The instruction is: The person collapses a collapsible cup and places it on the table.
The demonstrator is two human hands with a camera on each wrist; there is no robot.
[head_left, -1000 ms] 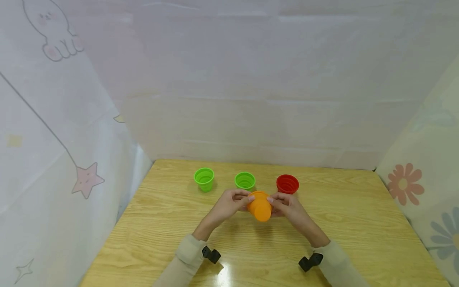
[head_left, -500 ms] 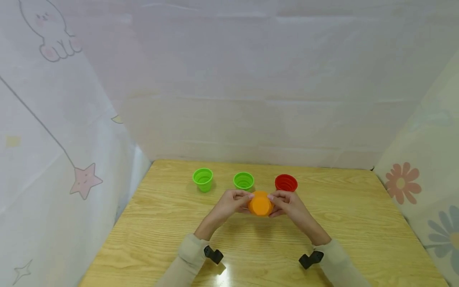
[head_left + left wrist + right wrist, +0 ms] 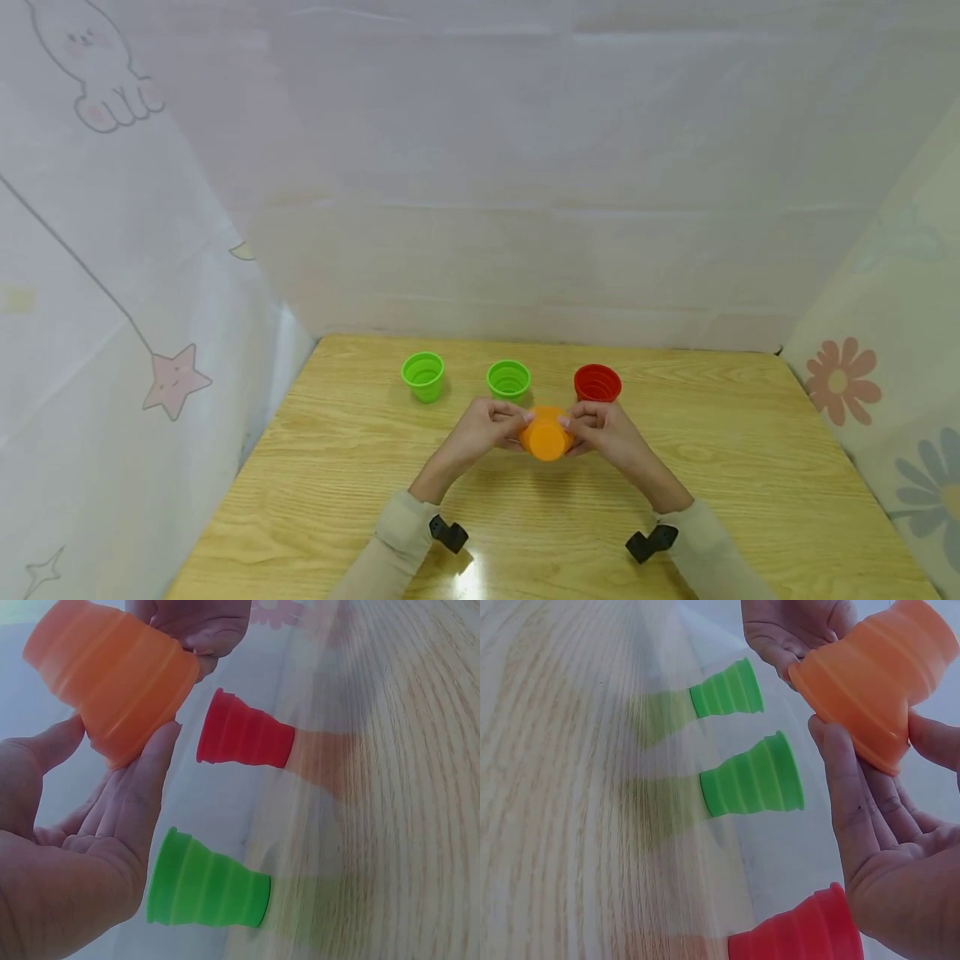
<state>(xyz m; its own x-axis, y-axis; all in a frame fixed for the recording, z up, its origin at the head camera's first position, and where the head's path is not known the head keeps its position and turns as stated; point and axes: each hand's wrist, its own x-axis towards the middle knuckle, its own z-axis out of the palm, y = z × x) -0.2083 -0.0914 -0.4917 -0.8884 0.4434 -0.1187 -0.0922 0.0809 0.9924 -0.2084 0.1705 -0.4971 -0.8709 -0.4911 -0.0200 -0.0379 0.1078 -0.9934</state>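
Note:
An orange collapsible cup point(image 3: 547, 437) is held above the table between both hands, its base tipped toward me and its wide rim facing away. My left hand point(image 3: 486, 429) pinches it at the left, thumb on the ribbed wall and fingers at the rim, as the left wrist view shows. On the opposite side my right hand point(image 3: 609, 433) grips it the same way. Stepped rings show on the orange wall in the right wrist view. Just beyond the hands, a red collapsible cup point(image 3: 597, 382) and a green collapsible cup point(image 3: 508, 380) stand upright with their mouths up.
Another green cup point(image 3: 423, 377) stands at the left in the same row, near the far side of the wooden table point(image 3: 337, 492). A pale printed curtain point(image 3: 480, 250) rises behind the table and along both sides.
The orange cup looked long a second ago, then shorter with its base nearer the rim, and now longer again. Both hands have kept their hold in nearly the same place.

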